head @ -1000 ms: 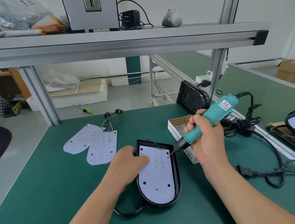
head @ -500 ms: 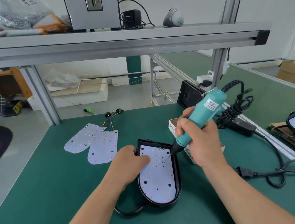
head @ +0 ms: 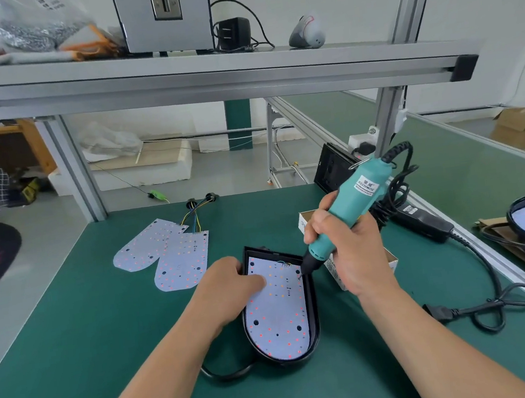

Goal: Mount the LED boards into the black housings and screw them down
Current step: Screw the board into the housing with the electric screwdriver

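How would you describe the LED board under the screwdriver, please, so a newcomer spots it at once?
On the green table, find the black housing between the left hand and right hand. The LED board lies inside it, under the tip of the screwdriver. Unlike the two loose boards to its left, it is framed in black.
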`<state>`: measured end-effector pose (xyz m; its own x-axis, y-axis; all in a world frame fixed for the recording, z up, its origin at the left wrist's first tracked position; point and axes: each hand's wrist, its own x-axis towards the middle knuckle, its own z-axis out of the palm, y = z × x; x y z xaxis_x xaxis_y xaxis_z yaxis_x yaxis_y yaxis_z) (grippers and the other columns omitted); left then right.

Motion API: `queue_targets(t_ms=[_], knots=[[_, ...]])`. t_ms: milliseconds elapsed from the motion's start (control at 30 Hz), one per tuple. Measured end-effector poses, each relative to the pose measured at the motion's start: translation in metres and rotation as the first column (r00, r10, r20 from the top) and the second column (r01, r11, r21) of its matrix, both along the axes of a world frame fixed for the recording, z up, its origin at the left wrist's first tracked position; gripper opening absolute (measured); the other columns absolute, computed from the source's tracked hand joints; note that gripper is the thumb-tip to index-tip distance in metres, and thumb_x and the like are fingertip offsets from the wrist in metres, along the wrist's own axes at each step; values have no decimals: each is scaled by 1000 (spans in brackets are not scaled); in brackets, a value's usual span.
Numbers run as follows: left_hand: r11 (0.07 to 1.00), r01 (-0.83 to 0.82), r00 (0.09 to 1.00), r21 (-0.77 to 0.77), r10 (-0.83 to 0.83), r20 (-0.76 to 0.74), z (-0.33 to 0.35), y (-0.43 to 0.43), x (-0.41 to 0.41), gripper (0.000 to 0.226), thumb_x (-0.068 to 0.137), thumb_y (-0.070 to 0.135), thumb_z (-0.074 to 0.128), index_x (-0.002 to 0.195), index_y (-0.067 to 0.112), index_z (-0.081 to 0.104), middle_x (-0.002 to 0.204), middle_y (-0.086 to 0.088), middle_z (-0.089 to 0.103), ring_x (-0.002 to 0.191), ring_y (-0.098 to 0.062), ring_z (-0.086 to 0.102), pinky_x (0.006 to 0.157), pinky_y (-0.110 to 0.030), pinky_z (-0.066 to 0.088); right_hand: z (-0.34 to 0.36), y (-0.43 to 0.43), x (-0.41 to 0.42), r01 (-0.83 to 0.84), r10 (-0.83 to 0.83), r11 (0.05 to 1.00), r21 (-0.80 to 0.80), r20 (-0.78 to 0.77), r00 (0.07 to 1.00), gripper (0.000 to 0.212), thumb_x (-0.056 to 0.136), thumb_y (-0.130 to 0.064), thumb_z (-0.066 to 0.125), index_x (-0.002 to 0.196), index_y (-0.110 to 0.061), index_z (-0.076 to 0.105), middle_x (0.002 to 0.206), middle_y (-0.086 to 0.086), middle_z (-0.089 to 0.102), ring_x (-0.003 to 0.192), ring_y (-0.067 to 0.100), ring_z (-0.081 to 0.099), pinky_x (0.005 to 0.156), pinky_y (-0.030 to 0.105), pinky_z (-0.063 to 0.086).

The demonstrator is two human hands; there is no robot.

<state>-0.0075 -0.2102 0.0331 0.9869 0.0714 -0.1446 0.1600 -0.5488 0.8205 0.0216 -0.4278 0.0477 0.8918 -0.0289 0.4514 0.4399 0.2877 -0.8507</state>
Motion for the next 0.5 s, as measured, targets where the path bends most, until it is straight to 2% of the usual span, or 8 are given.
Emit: queue_targets(t_ms=[100,200,300,367,433,467,500], knots=[[1000,5,1000,-7,-5,-13,2,1,-2,30,75,34,71,83,17,47,78,-3,46,68,-20,39,66,-34,30,-1,-1,-3,0,0,1000,12,-11,1000,16,91,-12,68,104,-17,62,77,15,57,71,29,59,78,42,52],[1000,7,999,-15,-7,-36,4,2,-3,33,67,40,67,82,18,47,76,-2,46,67,-20,39,64,-34,30,7,-1,-5,-25,25,995,98,4,1000,18,91,-4,66,105,-15,63,79,17,55,72,30,58,79,45,49],[1000,6,1000,3,-6,-27,2,2,-2,37,64,44,67,80,18,46,75,-1,45,66,-20,38,64,-33,30,18,-2,-7,-64,56,978,201,45,997,20,91,-4,66,106,-18,63,76,8,57,74,28,57,79,43,49],[1000,13,1000,7,-13,-19,1,3,-2,46,70,53,73,78,20,42,71,3,42,62,-19,36,60,-32,29,19,0,-11,-110,102,954,280,44,994,19,90,-8,68,105,-18,63,75,5,56,74,26,56,79,40,51],[996,-6,998,-93,1,-62,3,5,-1,54,82,65,71,79,23,38,66,6,34,58,-18,29,54,-30,24,16,3,-14,-129,137,921,368,5,991,17,91,-8,68,105,-17,63,77,5,52,74,25,55,80,38,52],[982,-53,994,-183,33,-109,5,5,0,49,90,64,65,81,23,39,67,5,32,59,-19,26,52,-29,21,14,4,-14,-130,152,903,409,-22,988,15,93,-8,66,105,-17,63,77,5,51,74,24,54,80,37,53],[949,-123,985,-291,80,-155,7,7,3,37,96,53,59,86,21,43,67,3,33,58,-19,24,51,-27,21,12,5,-14,-129,166,886,446,-45,985,13,95,-8,63,105,-16,63,78,5,50,74,23,55,80,37,53]])
